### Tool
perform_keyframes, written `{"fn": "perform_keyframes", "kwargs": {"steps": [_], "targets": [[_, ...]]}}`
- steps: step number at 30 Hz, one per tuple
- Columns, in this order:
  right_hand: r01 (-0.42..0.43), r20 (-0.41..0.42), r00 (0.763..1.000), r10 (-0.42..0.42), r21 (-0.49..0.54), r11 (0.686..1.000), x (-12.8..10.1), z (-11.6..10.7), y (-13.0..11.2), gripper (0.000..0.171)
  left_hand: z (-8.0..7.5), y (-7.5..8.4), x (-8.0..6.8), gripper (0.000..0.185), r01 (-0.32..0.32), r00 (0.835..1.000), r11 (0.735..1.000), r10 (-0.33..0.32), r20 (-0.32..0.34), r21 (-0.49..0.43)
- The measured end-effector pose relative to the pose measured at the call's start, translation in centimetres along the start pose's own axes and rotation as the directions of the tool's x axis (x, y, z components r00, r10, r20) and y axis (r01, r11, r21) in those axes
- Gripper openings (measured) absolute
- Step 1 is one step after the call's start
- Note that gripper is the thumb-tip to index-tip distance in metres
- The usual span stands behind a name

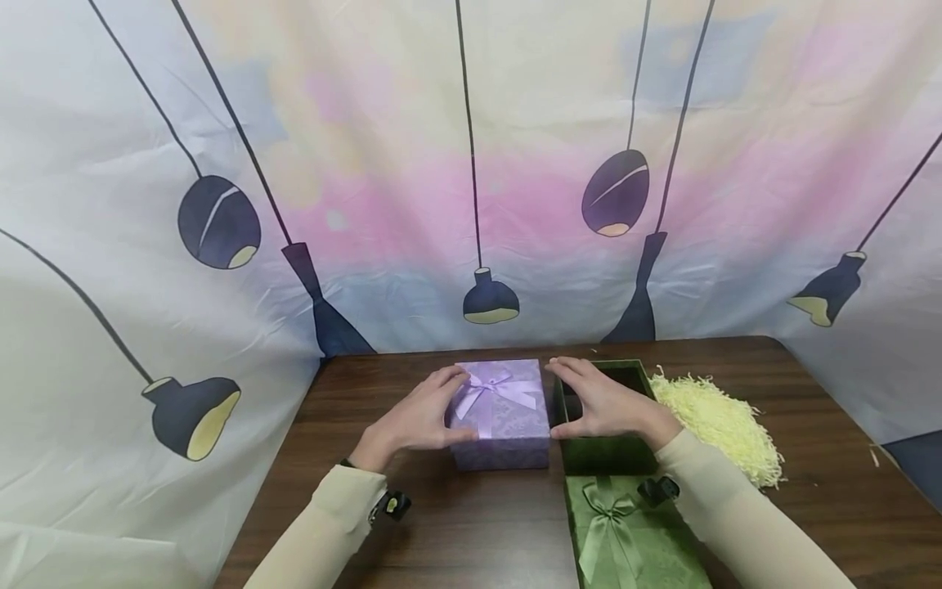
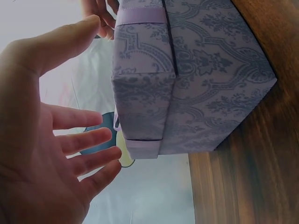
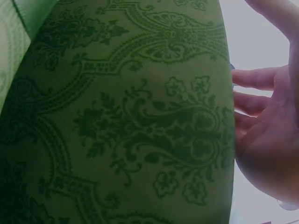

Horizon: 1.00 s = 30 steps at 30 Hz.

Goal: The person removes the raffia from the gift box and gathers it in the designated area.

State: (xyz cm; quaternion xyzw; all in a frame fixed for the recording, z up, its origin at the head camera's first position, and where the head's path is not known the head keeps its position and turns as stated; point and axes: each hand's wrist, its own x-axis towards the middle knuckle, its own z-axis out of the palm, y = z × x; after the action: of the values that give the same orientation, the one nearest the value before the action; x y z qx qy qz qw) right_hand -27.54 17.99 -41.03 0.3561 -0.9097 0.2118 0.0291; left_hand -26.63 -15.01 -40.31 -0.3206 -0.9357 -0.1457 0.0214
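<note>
A lidded purple gift box [image 1: 508, 455] with a lilac ribbon bow [image 1: 496, 390] stands on the table, its damask pattern plain in the left wrist view. My left hand [image 1: 419, 413] is at its left side, thumb and fingers spread around the lid's edge. In the left wrist view those fingers [image 2: 96, 140] look apart from the lid. My right hand [image 1: 603, 402] is at the box's right side, fingers spread, above an uncovered green gift box [image 1: 607, 456]. Whether its fingertips touch the purple lid I cannot tell. The right wrist view is mostly filled by green patterned wall.
A green lid [image 1: 662, 532] with a green bow lies in front of the green box. Pale yellow shredded paper [image 1: 724, 425] is heaped to the right, with stray bits nearby. Behind the wooden table [image 1: 456, 532] hangs a cloth [image 1: 412, 204] printed with lamps.
</note>
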Motion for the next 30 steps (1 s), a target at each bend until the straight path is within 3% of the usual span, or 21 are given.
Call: {"fn": "perform_keyframes", "kwargs": {"steps": [8, 30], "targets": [[-0.022, 0.055, 0.998, 0.021, 0.018, 1.0, 0.4, 0.4, -0.3, 0.103, 0.4, -0.7, -0.4, 0.097, 0.021, 1.0, 1.0, -0.021, 0.012, -0.023], [0.008, 0.071, 0.997, -0.007, -0.011, 1.0, 1.4, 1.2, -0.4, 0.107, 0.8, -1.2, -0.6, 0.103, 0.103, 0.994, 0.993, -0.1, 0.054, -0.063]]}}
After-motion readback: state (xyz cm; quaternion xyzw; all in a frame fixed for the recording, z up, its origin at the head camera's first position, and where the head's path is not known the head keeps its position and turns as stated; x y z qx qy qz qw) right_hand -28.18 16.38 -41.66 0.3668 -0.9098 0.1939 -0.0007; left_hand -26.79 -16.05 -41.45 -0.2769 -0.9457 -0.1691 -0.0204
